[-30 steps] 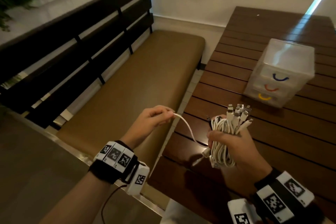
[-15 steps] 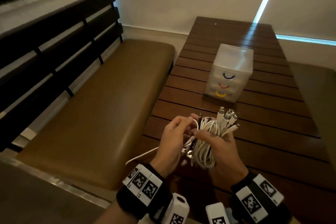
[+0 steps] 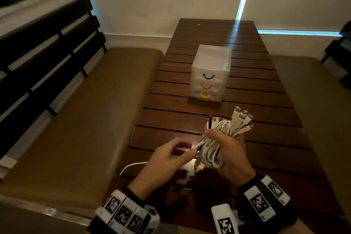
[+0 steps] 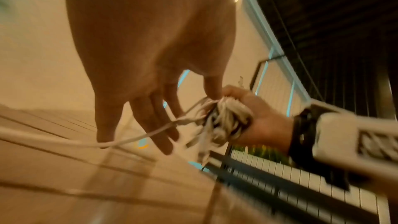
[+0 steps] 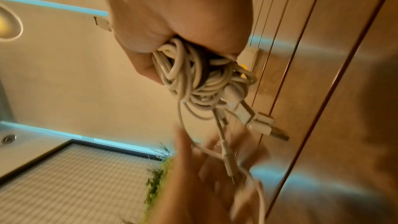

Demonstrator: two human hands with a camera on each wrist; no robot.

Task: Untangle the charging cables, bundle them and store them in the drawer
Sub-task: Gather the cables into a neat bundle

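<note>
My right hand [image 3: 226,150] grips a coiled bundle of white charging cables [image 3: 214,138] upright over the near part of the table; several plugs [image 3: 243,119] stick out of its top. In the right wrist view the bundle [image 5: 193,77] fills the fist and USB plugs [image 5: 258,122] hang below it. My left hand [image 3: 174,153], blurred, sits just left of the bundle and pinches a loose cable strand [image 3: 131,166] that trails off the table edge. The strand [image 4: 150,134] crosses the left fingers in the left wrist view. A small translucent drawer unit [image 3: 210,74] stands mid-table, all three drawers closed.
The dark slatted wooden table [image 3: 256,100] runs away from me. A brown cushioned bench [image 3: 85,119] with a dark slatted backrest [image 3: 38,53] lies along its left side. Another seat [image 3: 322,110] is on the right.
My left hand, earlier out to the left with the strand pulled taut, has come in against the bundle and dropped lower. The right hand keeps its grip.
</note>
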